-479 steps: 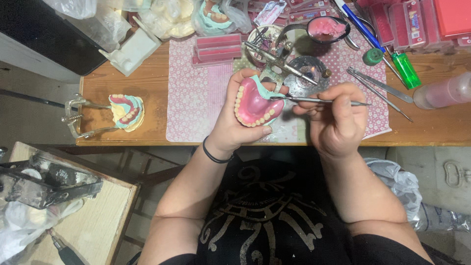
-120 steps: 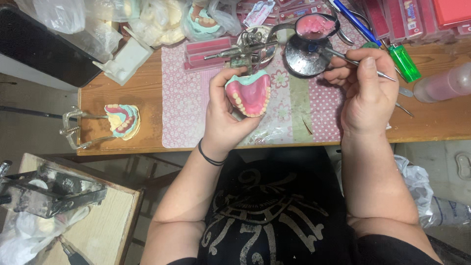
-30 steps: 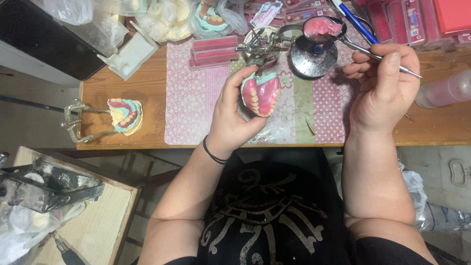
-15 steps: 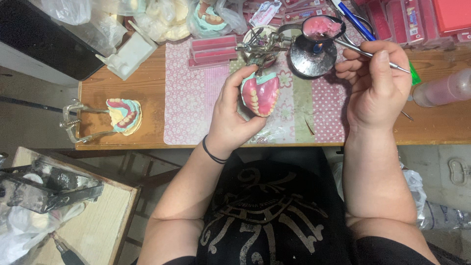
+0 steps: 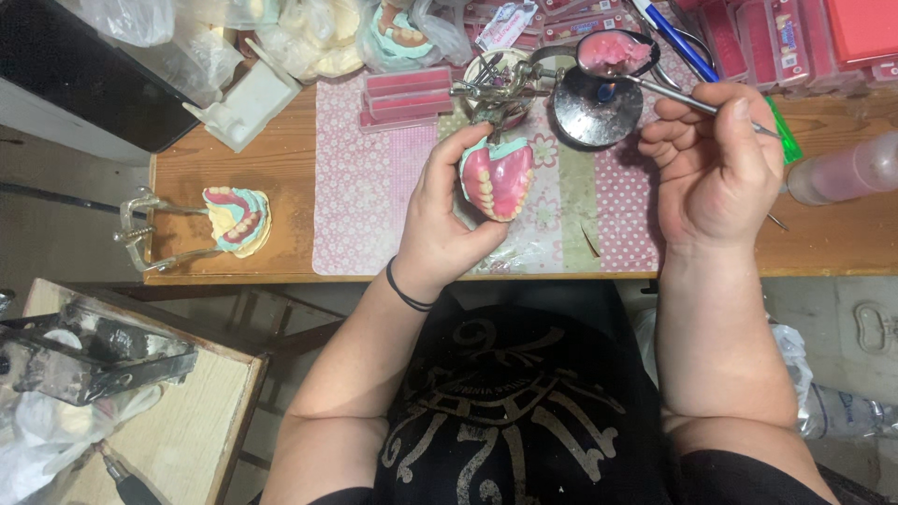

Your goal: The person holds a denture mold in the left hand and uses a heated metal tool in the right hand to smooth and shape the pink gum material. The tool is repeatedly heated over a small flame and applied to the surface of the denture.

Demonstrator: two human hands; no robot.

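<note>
Here, a pink denture model [image 5: 497, 178] with a pale green base was held by the left hand [image 5: 447, 224], its fingers closed around it, above the patterned pink mat [image 5: 360, 201] on the wooden table [image 5: 187, 168]. A thin metal tool [image 5: 697, 101] was pinched in the closed right hand [image 5: 718, 168], its tip reaching toward a small ladle of pink wax [image 5: 613, 51] over a round dark burner [image 5: 589, 108]. Just behind the denture, a metal articulator [image 5: 496, 89] was seen. A stack of pink wax sheets [image 5: 402, 93] lay on the mat. Well apart, at the table's left end, a 2nd denture [image 5: 238, 215] was mounted in a metal frame. A pink bottle [image 5: 847, 168] lay near the right hand.
</note>
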